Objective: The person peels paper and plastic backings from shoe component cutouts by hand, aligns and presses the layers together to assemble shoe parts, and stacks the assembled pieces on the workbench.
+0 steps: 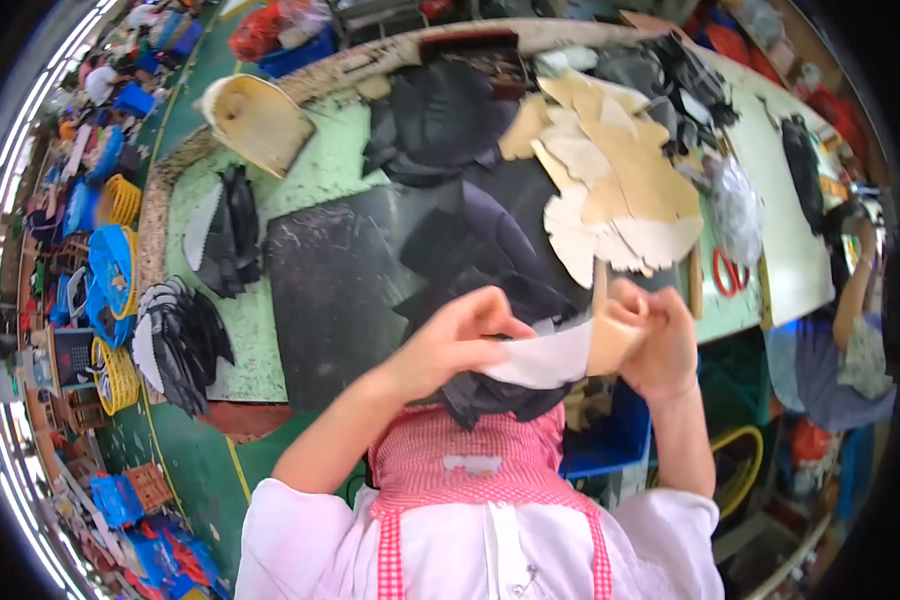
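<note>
We observe the left hand [450, 345] and the right hand [655, 345] both closed on a pale, flat, flexible cut piece [560, 355], stretched between them above the apron, at the near edge of the green worktable [320, 170]. Black cut pieces [495, 395] hang beneath.

Your hands pinch a smooth, matt white strip [550, 360]; centre frame lies a matt black mat [335, 290], upper right pale rough-looking tan cut pieces [620, 180].
</note>
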Demonstrator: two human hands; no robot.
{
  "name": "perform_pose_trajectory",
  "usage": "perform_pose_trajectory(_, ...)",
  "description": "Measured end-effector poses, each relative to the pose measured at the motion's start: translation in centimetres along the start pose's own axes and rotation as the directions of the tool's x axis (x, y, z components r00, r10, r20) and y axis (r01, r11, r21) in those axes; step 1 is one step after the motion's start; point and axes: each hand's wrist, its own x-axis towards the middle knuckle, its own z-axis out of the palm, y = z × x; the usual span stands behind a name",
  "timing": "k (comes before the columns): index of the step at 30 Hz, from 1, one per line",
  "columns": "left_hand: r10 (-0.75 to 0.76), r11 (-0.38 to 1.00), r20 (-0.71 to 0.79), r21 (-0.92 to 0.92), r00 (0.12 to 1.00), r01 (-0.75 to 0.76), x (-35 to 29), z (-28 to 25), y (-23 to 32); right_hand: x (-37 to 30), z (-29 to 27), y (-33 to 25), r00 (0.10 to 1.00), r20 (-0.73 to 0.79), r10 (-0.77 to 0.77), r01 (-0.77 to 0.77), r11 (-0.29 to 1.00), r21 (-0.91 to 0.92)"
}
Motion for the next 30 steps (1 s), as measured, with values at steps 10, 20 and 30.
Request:
perform_pose_trajectory(10,-0.206,0.801,0.119,-0.549,0.971,0.237,-4.3,-0.3,-3.7,0.8,0.2,0.9,0.704,0.709,-0.038,0.618,-0.459,-0.638)
perform_pose_trajectory(20,-0.032,0.93,-0.569,0.285,0.822,0.233,-5.8,-3.4,-3.1,8.6,3.1,3.3,0.971,0.238,-0.028,0.226,-0.211,-0.951)
perform_pose_trajectory(30,0.234,0.284,-0.616,0.783,0.752,0.553,-3.3,-6.6,1.1,11.0,2.8,4.7,0.933,0.358,-0.049,0.283,-0.518,-0.807)
